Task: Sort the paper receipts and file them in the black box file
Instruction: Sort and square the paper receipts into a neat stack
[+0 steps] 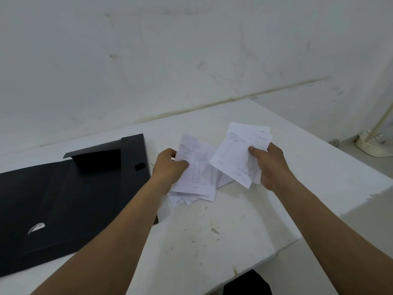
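the black box file [63,199] lies open on the white worktop [212,231], its left side cut off by the frame and its near corner hidden under the forearm. just beside it, the left hand [170,165] pinches a blurred receipt [193,167] above the loose pile of receipts [197,194]. the right hand [270,165] holds a small stack of receipts [236,152], thumb on top; the print is unreadable.
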